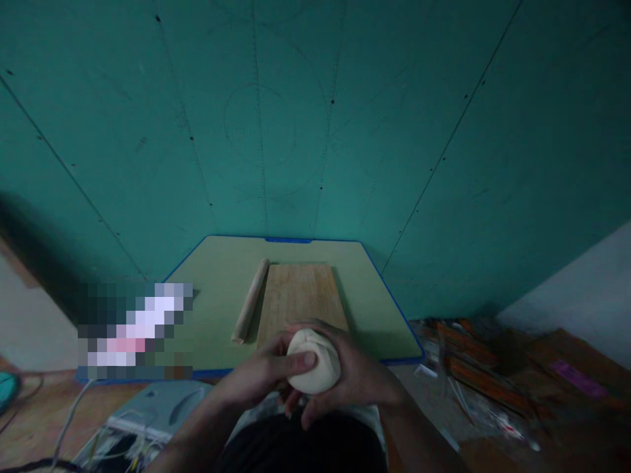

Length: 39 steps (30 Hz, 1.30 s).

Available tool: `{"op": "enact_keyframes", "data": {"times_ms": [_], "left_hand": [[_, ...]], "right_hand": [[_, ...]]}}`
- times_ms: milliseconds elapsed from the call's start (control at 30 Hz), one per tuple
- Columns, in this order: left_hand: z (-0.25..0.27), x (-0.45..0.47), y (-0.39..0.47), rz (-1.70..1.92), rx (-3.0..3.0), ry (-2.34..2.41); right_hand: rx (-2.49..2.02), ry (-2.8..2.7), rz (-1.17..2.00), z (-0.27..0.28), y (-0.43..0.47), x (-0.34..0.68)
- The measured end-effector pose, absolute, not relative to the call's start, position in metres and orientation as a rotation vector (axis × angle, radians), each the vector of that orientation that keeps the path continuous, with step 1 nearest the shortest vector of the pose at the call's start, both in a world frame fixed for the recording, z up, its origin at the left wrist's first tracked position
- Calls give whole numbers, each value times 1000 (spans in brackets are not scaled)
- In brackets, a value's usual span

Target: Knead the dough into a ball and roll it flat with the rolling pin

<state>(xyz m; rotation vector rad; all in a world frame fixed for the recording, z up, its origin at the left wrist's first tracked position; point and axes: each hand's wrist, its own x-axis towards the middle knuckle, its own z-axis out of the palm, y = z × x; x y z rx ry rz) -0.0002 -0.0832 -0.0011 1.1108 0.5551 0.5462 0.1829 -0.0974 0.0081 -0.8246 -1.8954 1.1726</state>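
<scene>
A pale, rounded lump of dough [320, 368] is held up between both hands, in front of my body and over the near edge of the table. My left hand [276, 361] grips it from the left, its thumb pressed across the dough's face. From the right, my right hand [352, 371] cups the lump, fingers curving round its far side and thumb below. Just beyond the hands lies a wooden cutting board [302, 295], its near end partly hidden by them. A wooden rolling pin [251, 302] rests along the board's left side.
The low table [379, 309] has a blue rim and stands against a green wall [296, 131]. A blurred-out object [142, 328] is at its left end. A grey plastic case with wires [167, 407] sits at lower left. Cardboard boxes [557, 368] and clutter lie on the right.
</scene>
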Motion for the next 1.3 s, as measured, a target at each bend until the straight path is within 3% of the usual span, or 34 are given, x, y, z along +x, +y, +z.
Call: {"op": "enact_keyframes", "data": {"times_ms": [133,333,500,833,1067,1300], "left_hand": [[-4,8,-88,578,1058,674],[11,16,-97,679,1088,654],[21,8,-102,557,1278,575],[8,11,-110,518,969,782],[0,-1,-102,452,971,549],[9,-10,-105,540,1287,573]], "right_hand": [[-834,-2044,988,24,-101,185],[-850,-1885,1166,14,-105,194],[-551,-1812,1253,1,-102,190],[-471,-1822,794,8,-110,175],[-626,-1538,1231,-9,-110,170],[-755,-1438,1341,-2,-110,178]]}}
